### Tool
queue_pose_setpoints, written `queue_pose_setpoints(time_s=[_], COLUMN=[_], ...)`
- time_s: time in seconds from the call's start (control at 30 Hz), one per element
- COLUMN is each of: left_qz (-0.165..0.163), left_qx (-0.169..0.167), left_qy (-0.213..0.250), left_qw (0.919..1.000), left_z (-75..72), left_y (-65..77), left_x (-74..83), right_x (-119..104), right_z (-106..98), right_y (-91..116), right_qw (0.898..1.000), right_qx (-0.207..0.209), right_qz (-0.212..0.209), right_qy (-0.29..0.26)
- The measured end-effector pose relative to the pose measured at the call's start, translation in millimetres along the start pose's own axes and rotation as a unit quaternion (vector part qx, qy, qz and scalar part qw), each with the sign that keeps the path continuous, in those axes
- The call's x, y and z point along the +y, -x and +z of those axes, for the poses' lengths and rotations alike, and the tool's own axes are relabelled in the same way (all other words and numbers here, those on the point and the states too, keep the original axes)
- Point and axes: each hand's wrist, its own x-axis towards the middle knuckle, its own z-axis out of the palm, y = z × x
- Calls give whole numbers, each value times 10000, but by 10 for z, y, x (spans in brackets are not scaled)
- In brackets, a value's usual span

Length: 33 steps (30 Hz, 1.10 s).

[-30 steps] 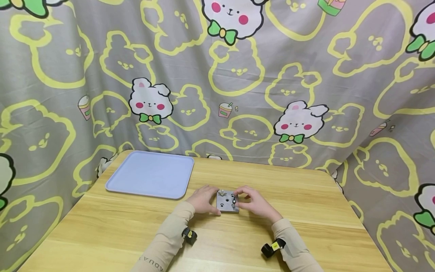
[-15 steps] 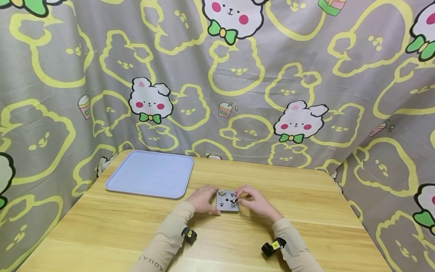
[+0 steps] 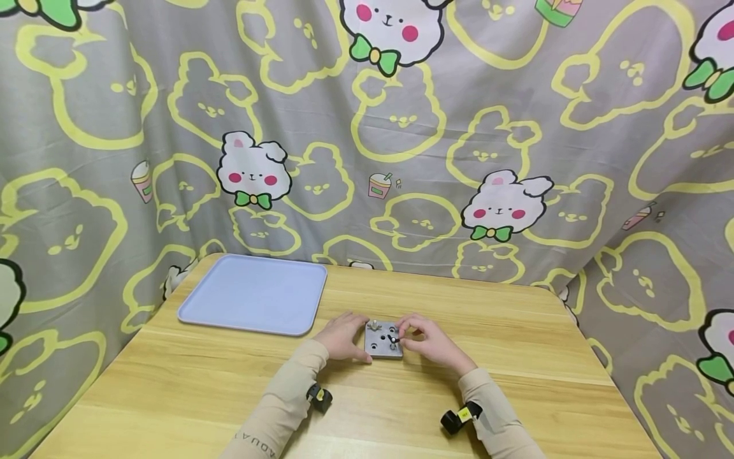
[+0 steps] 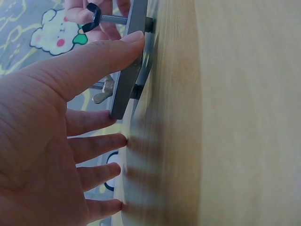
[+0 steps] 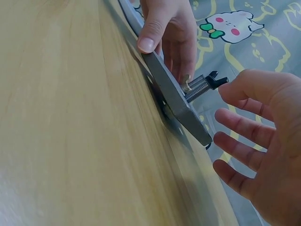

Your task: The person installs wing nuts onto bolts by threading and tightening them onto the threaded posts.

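Note:
A square grey metal plate (image 3: 385,352) with several holes and threaded bolts lies on the wooden table (image 3: 504,389). My left hand (image 3: 342,338) grips it at its left side, thumb (image 4: 134,38) on the near edge and index finger round the far corner. On the right of the plate, a black wing nut (image 5: 218,82) sits at the top of an upright bolt (image 5: 200,89). My right hand (image 3: 425,339) pinches this wing nut at the thumb and index tips, its other fingers spread beside the plate. A silver wing nut (image 4: 106,89) sits low on another bolt, near the left hand.
A pale blue tray (image 3: 252,330) stands at the table's back left, left of the plate. Patterned cloth (image 3: 413,178) hangs behind the table and along both sides. Each forearm wears a black strapped camera (image 3: 320,398).
The black wing nut has turned on its bolt, its wings now slanted, as the right fingers shifted slightly around it. The left hand and plate have stayed nearly still.

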Motion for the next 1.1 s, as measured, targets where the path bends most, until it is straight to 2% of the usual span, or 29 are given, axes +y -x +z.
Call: queue_pose_setpoints(time_s=[0.43, 1.1], left_qz=[11, 13], left_qx=[-11, 0], left_qy=[73, 77], left_qw=[10000, 10000], left_z=[14, 17], left_y=[-6, -13], left_x=[-10, -22], right_x=[-23, -31], right_z=[38, -8], right_y=[-6, 10], right_qw=[9999, 9997], right_qx=[98, 127], right_qz=[56, -146], right_qy=[88, 124])
